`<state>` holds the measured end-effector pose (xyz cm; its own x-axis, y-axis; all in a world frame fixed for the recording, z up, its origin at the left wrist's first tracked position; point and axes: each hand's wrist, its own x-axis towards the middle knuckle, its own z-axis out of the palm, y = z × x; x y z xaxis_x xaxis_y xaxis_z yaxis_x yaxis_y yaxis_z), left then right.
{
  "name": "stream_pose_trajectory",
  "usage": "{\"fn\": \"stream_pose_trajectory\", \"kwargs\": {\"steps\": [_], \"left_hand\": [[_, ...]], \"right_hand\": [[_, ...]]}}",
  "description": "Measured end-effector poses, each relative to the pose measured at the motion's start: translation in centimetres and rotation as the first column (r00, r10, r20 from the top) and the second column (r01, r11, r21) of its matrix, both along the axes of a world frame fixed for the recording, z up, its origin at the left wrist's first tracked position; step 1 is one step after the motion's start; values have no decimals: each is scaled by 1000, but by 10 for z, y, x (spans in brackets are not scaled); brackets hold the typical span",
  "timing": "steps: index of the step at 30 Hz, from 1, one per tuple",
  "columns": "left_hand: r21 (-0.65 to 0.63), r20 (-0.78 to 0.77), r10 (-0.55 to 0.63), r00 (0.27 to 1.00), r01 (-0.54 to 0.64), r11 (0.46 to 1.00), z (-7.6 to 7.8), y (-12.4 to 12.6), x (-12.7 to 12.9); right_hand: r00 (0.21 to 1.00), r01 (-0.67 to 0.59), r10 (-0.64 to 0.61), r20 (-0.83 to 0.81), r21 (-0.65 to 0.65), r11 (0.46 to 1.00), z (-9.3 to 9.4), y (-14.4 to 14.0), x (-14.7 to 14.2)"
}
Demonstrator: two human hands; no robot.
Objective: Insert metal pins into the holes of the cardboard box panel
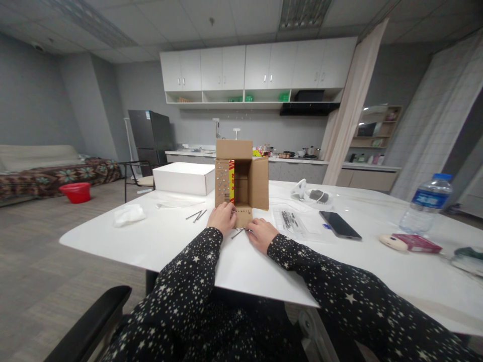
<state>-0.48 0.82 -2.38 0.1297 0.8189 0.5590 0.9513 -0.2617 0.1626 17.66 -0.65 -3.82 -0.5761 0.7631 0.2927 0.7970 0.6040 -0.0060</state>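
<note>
A small brown cardboard box (241, 176) stands on the white table (158, 241) with its flaps spread open toward me; rows of small holes or studs dot its left and lower flaps. My left hand (222, 217) rests against the box's lower left flap, fingers curled on its edge. My right hand (260, 233) lies on the table just right of the lower flap, fingertips on a thin metal nail (238, 233). Whether the fingers pinch the nail is unclear. Two or three more nails (196, 215) lie to the left of the box.
A white flat box (184, 177) stands behind left, a crumpled white wrap (129, 214) nearer. Right of the box: a clear bag with nails (290, 221), a black phone (339, 224), a white device (315, 194), a water bottle (426, 203), a pink pack (415, 243). A black chair arm (90, 322) is at lower left.
</note>
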Motion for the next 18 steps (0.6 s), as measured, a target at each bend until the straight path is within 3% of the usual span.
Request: {"fn": "stream_pose_trajectory", "kwargs": {"steps": [9, 18], "left_hand": [[-77, -59, -266, 962, 261, 962, -3, -1, 6], [-171, -65, -274, 959, 260, 950, -4, -4, 7]], "right_hand": [[1000, 0, -1, 14, 6, 1000, -1, 2, -1], [1000, 5, -4, 14, -11, 1000, 4, -1, -1]]}}
